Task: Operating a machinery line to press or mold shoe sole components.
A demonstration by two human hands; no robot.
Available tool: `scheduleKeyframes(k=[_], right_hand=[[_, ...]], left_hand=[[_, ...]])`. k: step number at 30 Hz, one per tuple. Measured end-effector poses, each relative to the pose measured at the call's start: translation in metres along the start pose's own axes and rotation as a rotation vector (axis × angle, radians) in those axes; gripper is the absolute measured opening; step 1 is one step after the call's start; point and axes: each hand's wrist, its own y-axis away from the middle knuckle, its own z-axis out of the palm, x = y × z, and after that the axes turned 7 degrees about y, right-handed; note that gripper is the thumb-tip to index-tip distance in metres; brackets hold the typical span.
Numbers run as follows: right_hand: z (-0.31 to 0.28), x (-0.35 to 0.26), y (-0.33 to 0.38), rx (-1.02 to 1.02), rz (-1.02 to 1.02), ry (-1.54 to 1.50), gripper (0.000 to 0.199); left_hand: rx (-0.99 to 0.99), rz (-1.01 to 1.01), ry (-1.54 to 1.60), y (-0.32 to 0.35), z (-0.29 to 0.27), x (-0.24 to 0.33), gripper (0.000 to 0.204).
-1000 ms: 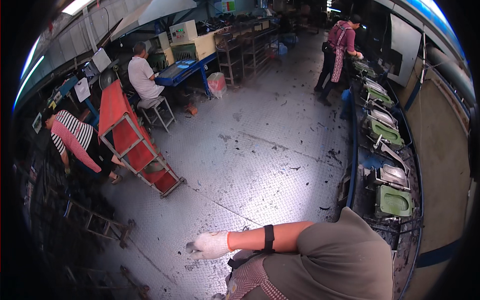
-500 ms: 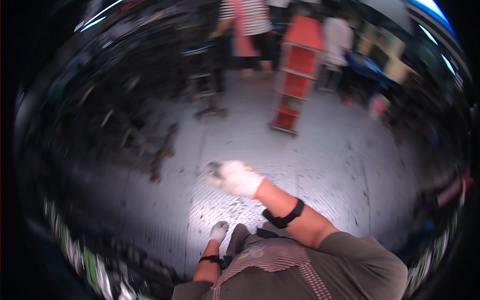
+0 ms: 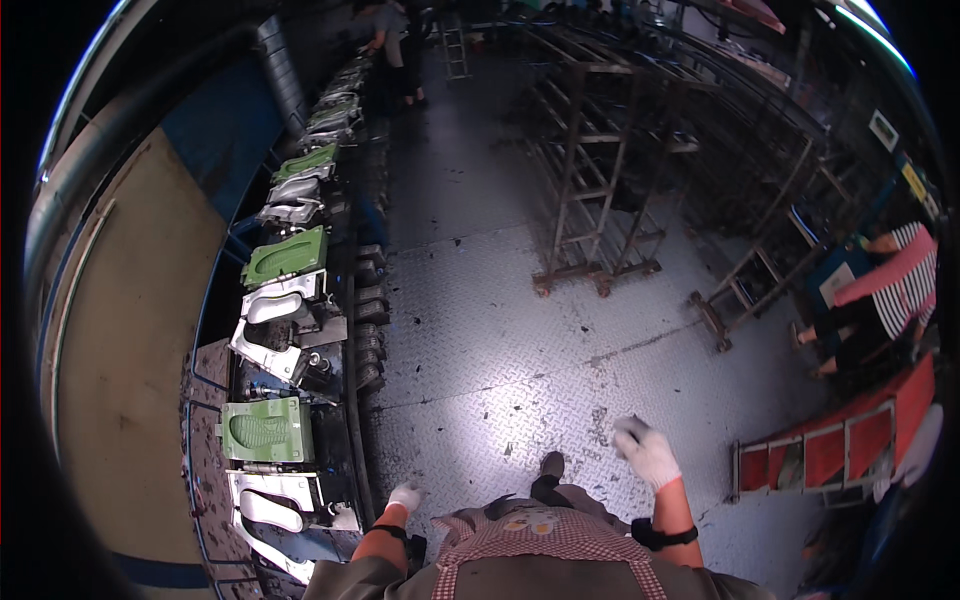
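Observation:
My left hand (image 3: 405,497), in a white glove, hangs low beside the machine line at left. Its fingers are small and blurred, so their pose is unclear. My right hand (image 3: 650,458), also in a white glove with grey, dirty-looking fingertips, is held out over the metal floor with its fingers loosely bent and apart; I see nothing in it. Nearest the left hand is a hinged shoe-sole mould (image 3: 275,506) with a pale metal frame, lying open on the line. Beyond it lies a green mould plate (image 3: 266,432) with a sole-shaped hollow. Neither hand touches them.
More green moulds (image 3: 286,257) and metal moulds run along the left line toward a person (image 3: 388,40) at the far end. Wheeled metal racks (image 3: 585,190) stand ahead at right. A red shelved cart (image 3: 835,440) and another person in stripes (image 3: 900,275) are at right.
My view has swung left: the red cart and striped person now sit at the right edge, and the mould line has come into view. My right hand has moved from mid-picture to the right.

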Motion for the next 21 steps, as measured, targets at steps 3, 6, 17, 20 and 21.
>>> scheduleKeyframes(k=[3, 6, 17, 20, 21], right_hand=[[-0.02, 0.013, -0.003, -0.16, 0.138, 0.051, 0.033], [-0.024, 0.017, -0.047, -0.238, 0.046, 0.095, 0.035], [0.047, -0.088, -0.243, -0.455, -0.436, 0.113, 0.028], [0.079, -0.106, -0.27, -0.558, -0.286, 0.105, 0.028], [0.092, -0.106, -0.279, -0.557, -0.3, 0.111, 0.028]], left_hand=[[0.019, -0.122, 0.128, 0.018, 0.021, -0.017, 0.045], [-0.018, -0.143, 0.251, 0.027, 0.032, 0.022, 0.045], [0.257, 0.169, 0.411, 0.018, -0.06, 0.174, 0.044], [0.222, 0.04, 0.451, -0.011, -0.067, 0.145, 0.041], [0.165, -0.038, 0.482, -0.025, -0.059, 0.122, 0.041]])
